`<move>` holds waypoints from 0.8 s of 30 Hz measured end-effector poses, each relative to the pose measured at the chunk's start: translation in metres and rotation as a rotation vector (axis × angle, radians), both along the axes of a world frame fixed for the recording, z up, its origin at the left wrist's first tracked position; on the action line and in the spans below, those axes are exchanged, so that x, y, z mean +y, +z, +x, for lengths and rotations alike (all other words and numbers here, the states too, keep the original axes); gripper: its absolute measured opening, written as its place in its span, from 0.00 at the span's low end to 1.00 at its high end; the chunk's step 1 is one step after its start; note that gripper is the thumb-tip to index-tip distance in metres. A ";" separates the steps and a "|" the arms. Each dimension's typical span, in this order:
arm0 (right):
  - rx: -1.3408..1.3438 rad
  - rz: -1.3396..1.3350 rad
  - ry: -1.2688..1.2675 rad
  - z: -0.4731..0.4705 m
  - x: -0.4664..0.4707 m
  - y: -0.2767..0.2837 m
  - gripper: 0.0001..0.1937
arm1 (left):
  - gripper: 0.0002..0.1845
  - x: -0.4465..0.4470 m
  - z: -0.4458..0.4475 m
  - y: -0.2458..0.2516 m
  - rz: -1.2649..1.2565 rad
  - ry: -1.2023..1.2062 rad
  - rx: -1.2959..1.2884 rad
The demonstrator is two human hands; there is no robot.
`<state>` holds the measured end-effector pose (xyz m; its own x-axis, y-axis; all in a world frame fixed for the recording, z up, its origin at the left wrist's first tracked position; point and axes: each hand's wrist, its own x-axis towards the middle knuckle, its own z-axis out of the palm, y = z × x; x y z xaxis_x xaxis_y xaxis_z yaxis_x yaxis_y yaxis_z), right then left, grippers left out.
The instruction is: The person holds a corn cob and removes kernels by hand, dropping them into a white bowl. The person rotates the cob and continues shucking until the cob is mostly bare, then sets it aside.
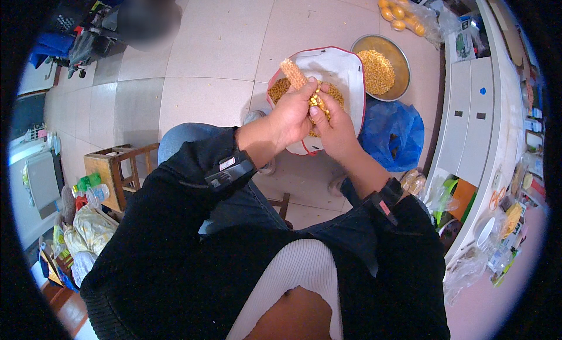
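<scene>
A partly stripped ear of dried corn is held between both hands. Its upper end is a bare pale cob; yellow kernels still cover the lower part. My left hand wraps around the middle of the ear, thumb on top. My right hand grips the kernel-covered end, its thumb against the kernels. Below the hands stands an open white bag with a red rim, holding loose corn kernels. The hands hide part of its contents. Beside it, a round metal basin contains more loose kernels.
A crumpled blue plastic bag lies below the basin. White cabinets run along the right, with a clear bag of orange fruit near their far end. To the left are a wooden stool and plastic bottles. Stray kernels dot the tiled floor.
</scene>
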<state>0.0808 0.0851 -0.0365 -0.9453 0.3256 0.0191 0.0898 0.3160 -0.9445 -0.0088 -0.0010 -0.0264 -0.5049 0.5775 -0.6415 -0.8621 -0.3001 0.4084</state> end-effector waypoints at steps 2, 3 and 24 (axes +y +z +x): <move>0.014 0.050 -0.029 0.001 -0.002 0.000 0.17 | 0.16 -0.001 0.001 -0.001 -0.004 -0.025 -0.048; -0.028 0.002 -0.039 0.002 -0.003 0.001 0.17 | 0.17 -0.001 0.002 -0.001 0.005 -0.028 -0.057; -0.115 -0.016 -0.082 -0.001 0.009 -0.004 0.17 | 0.13 0.001 0.002 0.003 0.050 -0.090 -0.026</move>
